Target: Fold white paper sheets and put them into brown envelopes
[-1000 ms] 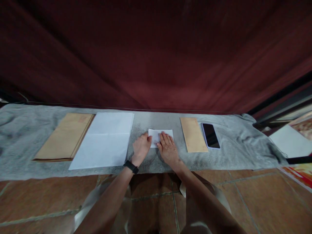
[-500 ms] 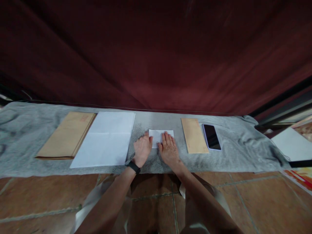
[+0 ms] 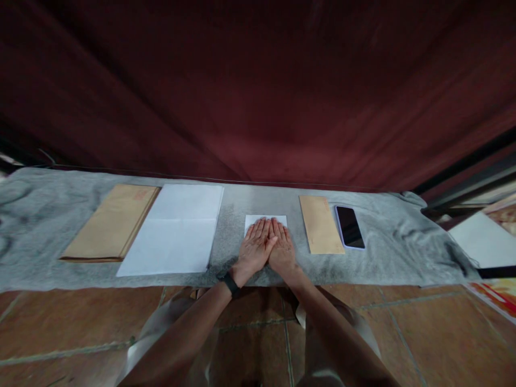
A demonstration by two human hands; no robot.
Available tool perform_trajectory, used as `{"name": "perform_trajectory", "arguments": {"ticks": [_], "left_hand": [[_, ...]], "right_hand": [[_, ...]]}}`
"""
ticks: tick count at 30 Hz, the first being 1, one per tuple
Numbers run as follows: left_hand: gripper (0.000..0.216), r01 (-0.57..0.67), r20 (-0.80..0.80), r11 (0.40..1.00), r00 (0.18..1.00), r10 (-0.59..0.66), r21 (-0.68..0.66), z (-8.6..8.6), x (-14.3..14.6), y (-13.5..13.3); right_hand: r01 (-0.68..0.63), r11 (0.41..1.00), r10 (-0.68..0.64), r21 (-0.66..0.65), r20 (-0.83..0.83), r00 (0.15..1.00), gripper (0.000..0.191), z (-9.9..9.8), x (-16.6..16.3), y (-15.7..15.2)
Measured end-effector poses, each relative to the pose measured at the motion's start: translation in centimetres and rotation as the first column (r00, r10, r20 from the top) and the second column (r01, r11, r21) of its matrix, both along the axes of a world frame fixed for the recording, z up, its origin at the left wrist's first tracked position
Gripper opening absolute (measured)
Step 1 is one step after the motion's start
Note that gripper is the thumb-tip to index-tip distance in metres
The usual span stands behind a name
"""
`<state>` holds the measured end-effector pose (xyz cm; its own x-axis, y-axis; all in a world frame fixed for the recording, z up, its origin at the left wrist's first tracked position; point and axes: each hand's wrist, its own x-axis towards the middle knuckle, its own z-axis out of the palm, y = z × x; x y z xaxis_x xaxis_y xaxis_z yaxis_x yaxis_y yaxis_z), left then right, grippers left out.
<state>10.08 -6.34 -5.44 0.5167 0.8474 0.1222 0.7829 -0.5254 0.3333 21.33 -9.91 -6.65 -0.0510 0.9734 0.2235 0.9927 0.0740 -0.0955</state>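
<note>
White paper (image 3: 250, 219) sits under the left hand (image 3: 253, 249) and right hand (image 3: 282, 252), fingers out flat, gripping nothing, so just press evenly to stop it sliding.

Bare left hand (image 3: 253, 252) + bare right hand (image 3: 282, 253): 2 hands. Small white paper rectangle (image 3: 251, 219): 1. Large white paper sheets (image 3: 173, 231): 1 pile, count unresolvable. Large brown paper envelopes (image 3: 109, 224): 1 pile, count unresolvable. Narrow tan paper envelope (image 3: 321, 224): 1. Black-screened phone with pale purple edge (image 3: 350, 227): 1. Black wristband (image 3: 229, 282): 1. Grey cloth (image 3: 262, 198): 1.
</note>
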Motion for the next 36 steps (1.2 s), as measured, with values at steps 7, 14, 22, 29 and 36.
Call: {"name": "perform_trajectory", "arguments": {"ticks": [7,14,22,29,36], "left_hand": [[0.062,-0.024,-0.092,0.993,0.995,0.034,0.112,-0.1,-0.8,-0.2],[0.059,-0.064,-0.192,0.992,0.978,0.085,0.110,0.2,-2.1,0.2],[0.060,-0.159,-0.222,0.979,0.957,0.184,0.125,0.7,-3.5,0.2],[0.060,-0.136,-0.255,0.987,0.954,0.154,0.088,1.0,-3.6,0.5],[0.059,-0.126,-0.247,0.989,0.959,0.141,0.075,1.0,-4.0,0.5]], "right_hand": [[0.083,0.996,-0.080,0.044,-0.084,0.993,0.056,-0.2,1.3,0.0],[0.146,0.987,-0.140,0.067,-0.087,0.986,0.056,-0.5,3.1,-0.6],[0.184,0.976,-0.168,0.114,-0.135,0.977,0.056,-0.4,4.5,-1.2],[-0.062,0.995,0.076,0.081,-0.194,0.978,0.054,1.1,2.0,-0.1],[-0.040,0.997,0.048,0.058,-0.134,0.990,0.055,0.1,1.5,-0.5]]}}
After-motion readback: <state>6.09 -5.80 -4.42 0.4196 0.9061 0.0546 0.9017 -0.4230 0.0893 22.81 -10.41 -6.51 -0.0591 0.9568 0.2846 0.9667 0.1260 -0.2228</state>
